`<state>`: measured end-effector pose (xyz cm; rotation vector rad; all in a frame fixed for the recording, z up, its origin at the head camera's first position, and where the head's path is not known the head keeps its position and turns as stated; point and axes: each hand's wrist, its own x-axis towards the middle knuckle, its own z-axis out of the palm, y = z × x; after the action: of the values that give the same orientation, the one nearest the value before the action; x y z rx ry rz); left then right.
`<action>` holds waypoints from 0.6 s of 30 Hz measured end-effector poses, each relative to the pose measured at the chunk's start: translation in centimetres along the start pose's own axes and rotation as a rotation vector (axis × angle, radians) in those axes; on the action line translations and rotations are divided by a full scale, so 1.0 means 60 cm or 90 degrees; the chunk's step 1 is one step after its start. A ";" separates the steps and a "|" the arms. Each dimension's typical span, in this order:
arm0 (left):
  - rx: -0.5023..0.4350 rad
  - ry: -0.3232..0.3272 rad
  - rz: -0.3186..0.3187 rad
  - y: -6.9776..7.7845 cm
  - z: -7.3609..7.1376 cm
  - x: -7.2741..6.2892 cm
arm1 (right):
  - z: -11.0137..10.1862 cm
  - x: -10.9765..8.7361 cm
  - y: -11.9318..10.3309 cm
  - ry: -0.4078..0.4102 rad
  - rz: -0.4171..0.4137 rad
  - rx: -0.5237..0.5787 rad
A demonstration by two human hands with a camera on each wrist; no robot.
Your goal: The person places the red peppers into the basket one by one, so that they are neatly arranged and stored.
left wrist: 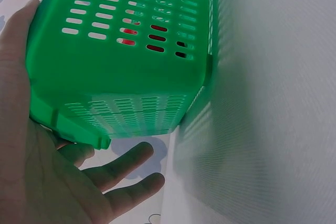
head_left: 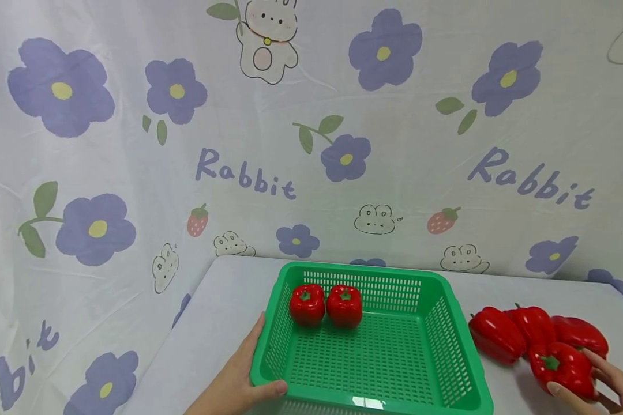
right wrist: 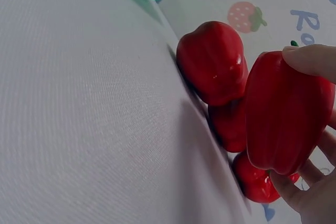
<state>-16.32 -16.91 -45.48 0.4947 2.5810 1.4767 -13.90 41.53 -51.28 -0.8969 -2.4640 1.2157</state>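
At the near left corner of a green plastic basket (head_left: 379,397), my left hand (head_left: 239,374) holds the rim. The thumb lies along the near side and the index finger along the left side, while other fingers (left wrist: 134,187) stretch out loosely below the rim in the left wrist view. Two red bell peppers (head_left: 308,305) (head_left: 345,306) stand side by side in the basket's far left part. To the right of the basket, my right hand (head_left: 610,386) grips a red bell pepper (right wrist: 289,114) between thumb and fingers, tilted on its side with its green stem to the left in the head view.
Right of the basket, several more red bell peppers (head_left: 498,335) lie clustered on the white tabletop (head_left: 223,311), just behind the held one. A white cloth (head_left: 394,127) printed with flowers and rabbits hangs behind and left of the table.
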 end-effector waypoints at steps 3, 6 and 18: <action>-0.003 0.000 -0.001 0.000 0.000 0.001 | 0.001 -0.009 -0.007 0.007 -0.002 0.012; -0.004 0.001 0.002 -0.001 0.000 0.000 | 0.002 -0.016 -0.015 0.015 -0.002 0.021; -0.005 0.001 0.003 0.002 0.000 0.000 | 0.005 -0.030 -0.036 0.010 0.002 0.075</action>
<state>-16.29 -16.83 -45.40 0.5006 2.5759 1.4879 -13.53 39.20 -49.66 -0.8751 -2.3521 1.3339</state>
